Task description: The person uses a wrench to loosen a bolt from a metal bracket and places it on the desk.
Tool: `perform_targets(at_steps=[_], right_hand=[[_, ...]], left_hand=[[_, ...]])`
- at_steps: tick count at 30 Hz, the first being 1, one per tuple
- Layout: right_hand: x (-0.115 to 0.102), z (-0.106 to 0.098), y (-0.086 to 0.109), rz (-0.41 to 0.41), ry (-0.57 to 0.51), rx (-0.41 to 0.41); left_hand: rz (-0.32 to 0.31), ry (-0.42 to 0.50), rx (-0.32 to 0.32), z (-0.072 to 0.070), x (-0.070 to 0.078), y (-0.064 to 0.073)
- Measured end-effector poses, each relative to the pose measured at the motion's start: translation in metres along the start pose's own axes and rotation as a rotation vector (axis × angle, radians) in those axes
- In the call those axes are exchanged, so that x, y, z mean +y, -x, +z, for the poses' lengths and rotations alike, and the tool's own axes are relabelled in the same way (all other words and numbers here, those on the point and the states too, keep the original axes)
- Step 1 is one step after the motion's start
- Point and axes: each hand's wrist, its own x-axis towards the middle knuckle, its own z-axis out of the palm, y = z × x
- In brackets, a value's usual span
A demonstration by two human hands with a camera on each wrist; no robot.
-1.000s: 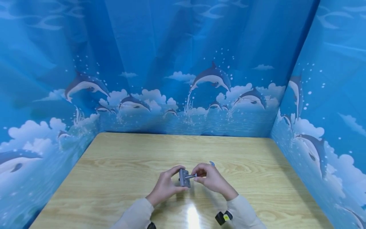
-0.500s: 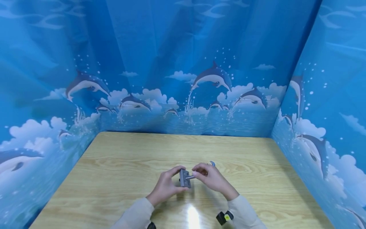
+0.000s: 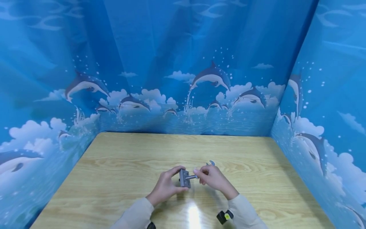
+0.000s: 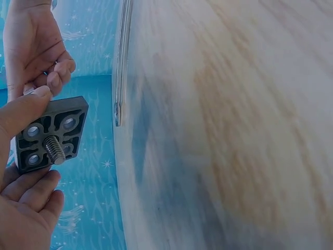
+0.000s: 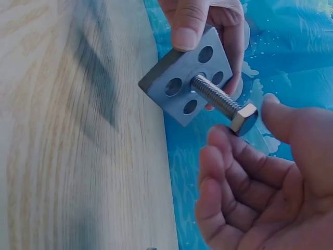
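Note:
My left hand (image 3: 166, 186) grips a square grey plate (image 5: 166, 88) by opposite edges, thumb on one edge and fingers on the other, above the table. A hex bolt (image 5: 218, 99) runs through the plate's middle hole; its threaded end (image 4: 54, 151) sticks out of the ribbed back, while a long stretch of thread and the head show on the front. My right hand (image 3: 213, 179) is at the bolt head, fingers loosely bent. In the right wrist view its thumb stands a little off the head, with the index fingertip close beneath it.
On the wooden table (image 3: 128, 159), just beyond my right hand, lies a wrench with a silver-blue open end (image 3: 211, 163). A blue dolphin-print curtain (image 3: 160, 63) surrounds the table at the back and both sides.
My right fingers have shifted around the bolt head; the thumb has lifted and more of the head shows. My left hand and the plate have stayed in place.

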Motion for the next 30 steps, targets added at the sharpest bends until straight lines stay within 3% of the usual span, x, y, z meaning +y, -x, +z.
perform_targets(at_steps=[3, 9, 17, 24, 27, 30], right_hand=[[-0.001, 0.000, 0.000, 0.002, 0.003, 0.002], [-0.002, 0.000, -0.001, -0.077, 0.039, 0.011], [-0.004, 0.001, -0.001, -0.172, 0.026, 0.087], [-0.009, 0.000, -0.002, -0.291, 0.089, 0.170], [-0.009, 0.000, -0.002, -0.328, 0.090, 0.181], [-0.008, -0.001, -0.002, -0.314, 0.075, 0.157]], left_hand=[[0.016, -0.008, 0.005, -0.001, 0.000, 0.000], [0.033, -0.026, 0.013, -0.002, 0.001, 0.001], [0.017, 0.010, 0.018, -0.004, 0.002, 0.000], [-0.013, 0.011, -0.001, -0.007, 0.004, -0.003], [-0.038, 0.042, -0.006, -0.009, 0.006, -0.004], [-0.052, 0.056, 0.004, -0.011, 0.008, -0.005]])
